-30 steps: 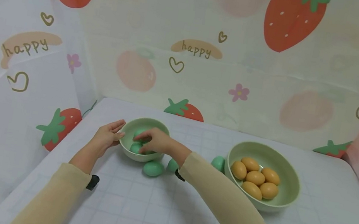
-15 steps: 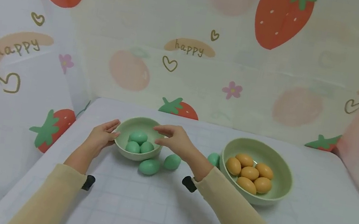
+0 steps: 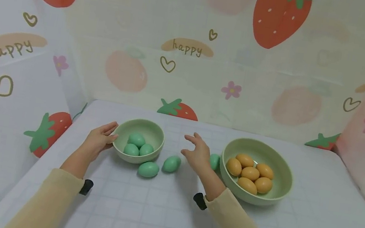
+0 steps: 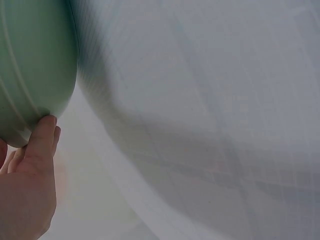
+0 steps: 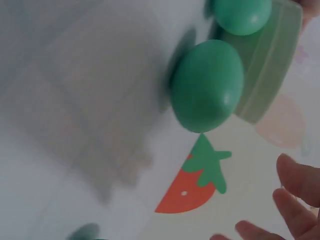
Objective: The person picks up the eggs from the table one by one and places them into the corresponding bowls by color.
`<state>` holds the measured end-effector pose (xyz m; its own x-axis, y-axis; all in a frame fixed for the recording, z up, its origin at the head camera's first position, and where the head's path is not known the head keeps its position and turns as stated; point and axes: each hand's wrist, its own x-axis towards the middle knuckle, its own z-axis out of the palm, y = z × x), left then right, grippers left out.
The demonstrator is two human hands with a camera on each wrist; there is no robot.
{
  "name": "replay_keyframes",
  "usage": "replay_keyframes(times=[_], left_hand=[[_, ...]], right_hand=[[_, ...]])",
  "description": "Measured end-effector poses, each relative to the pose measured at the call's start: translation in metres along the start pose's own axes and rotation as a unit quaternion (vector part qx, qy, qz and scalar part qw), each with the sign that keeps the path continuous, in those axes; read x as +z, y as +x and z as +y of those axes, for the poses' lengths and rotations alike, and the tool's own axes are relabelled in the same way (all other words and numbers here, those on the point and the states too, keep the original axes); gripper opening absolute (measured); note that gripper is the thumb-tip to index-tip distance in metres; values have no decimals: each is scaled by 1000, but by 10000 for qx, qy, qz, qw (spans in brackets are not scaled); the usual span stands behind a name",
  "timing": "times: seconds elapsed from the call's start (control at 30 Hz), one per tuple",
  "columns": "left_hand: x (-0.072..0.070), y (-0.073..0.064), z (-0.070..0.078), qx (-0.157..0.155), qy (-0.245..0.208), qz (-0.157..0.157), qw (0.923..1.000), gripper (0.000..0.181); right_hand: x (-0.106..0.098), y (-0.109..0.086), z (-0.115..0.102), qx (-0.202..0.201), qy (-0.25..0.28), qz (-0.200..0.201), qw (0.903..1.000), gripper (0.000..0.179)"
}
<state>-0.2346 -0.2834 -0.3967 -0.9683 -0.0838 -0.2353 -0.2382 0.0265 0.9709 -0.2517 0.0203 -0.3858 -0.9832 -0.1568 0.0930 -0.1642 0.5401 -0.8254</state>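
On the left of the table, a small pale green bowl [image 3: 152, 131] holds three green eggs [image 3: 137, 140]. My left hand [image 3: 97, 140] grips its left side, thumb at the rim and fingers against the outer wall; the left wrist view shows the fingers [image 4: 41, 140] on the bowl [image 4: 40, 60]. Two more green eggs lie in front of that bowl, one touching-close [image 3: 148, 169] and another egg [image 3: 172, 164] to its right. Above the table between both bowls is my right hand [image 3: 199, 156], fingers spread, holding nothing. In the right wrist view a loose egg [image 5: 207, 86] looms large.
A larger pale green bowl [image 3: 280, 185] with several orange-brown eggs [image 3: 250, 173] stands on the right. Another green egg [image 3: 214, 162] sits against its left side, partly behind my right wrist. A strawberry-print cloth [image 3: 259, 82] hangs behind the table.
My right hand has withdrawn from inside the small bowl and moved right, leaving the three green eggs in view. My left hand stays at the bowl. The head view has shifted slightly.
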Motion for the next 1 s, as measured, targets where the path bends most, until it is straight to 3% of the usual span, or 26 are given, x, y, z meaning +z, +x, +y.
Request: replay_keyframes(times=[0.27,0.4,0.67,0.73,0.9,1.0], left_hand=[[0,-1,0,-103,37,14,9999,61],[0,-1,0,-108,16,11,9999,61],[-1,1,0,-65,61,-15,10000,61],[-1,1,1,-64,67,-13,10000,61],[-1,0,1,-84,59,-9,9999,61],[-1,0,1,-81,40,-42,10000,61]], right_hand=[[-1,3,23,314,-577,580,9962,47],[1,2,26,377,-843,687,9934,47],[2,-2,23,-12,-195,784,9967,42],[1,1,26,185,-290,624,9975,42],[2,7,36,796,-622,-378,9942,45],[2,9,38,881,-542,-550,9931,44]])
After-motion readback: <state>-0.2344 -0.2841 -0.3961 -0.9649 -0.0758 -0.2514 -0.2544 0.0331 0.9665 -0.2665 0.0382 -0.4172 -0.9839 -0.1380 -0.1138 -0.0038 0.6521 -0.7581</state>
